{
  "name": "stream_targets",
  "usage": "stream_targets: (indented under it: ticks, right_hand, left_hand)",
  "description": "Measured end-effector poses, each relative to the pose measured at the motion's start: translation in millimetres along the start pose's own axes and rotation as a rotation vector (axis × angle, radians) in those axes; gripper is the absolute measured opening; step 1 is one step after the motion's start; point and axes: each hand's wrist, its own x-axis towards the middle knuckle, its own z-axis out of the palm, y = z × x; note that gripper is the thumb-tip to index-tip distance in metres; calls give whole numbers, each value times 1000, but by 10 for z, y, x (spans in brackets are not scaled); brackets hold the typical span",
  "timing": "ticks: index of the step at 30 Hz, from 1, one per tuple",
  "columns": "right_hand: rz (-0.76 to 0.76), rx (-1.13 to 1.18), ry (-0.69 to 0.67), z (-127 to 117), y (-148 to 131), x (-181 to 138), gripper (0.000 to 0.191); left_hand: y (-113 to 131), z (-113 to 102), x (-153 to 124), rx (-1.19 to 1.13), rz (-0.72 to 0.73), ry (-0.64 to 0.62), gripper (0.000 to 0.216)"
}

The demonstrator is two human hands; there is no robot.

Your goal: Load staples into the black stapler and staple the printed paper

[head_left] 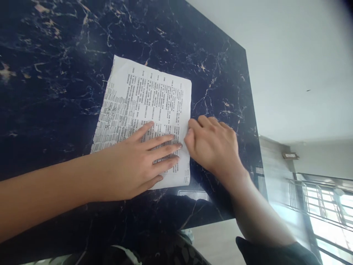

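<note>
The left hand (140, 162) lay flat, fingers spread, across the printed paper (157, 99)! The right hand (213, 145) curled closed at its edge, any pinch unclear; print unreadably small!

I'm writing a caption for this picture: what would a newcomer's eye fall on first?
Probably the white printed paper, bright against the dark, light-veined table under it. Next come the hands: the left hand spread over the print, the right hand curled at the paper's right edge.
</note>
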Motion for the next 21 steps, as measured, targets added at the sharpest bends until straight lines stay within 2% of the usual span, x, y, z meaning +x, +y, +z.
stream_targets:
  ticks: [3,6,10,14,21]
  right_hand:
    - [4,32,17,24,-13,15,32]
    - [28,211,29,-21,93,2,32]
    - [184,420,40,-96,372,-32,35]
    - [284,440,65,-74,551,-27,37]
    - [331,436,58,-22,548,3,44]
  left_hand:
    - [-1,-39,7,14,-8,-7,46]
    - [-6,-98,20,25,10,-49,48]
    - [13,-156,35,69,6,-94,48]
    - [38,-221,61,109,0,-126,46]
    - [55,-361,150,206,8,-203,50]
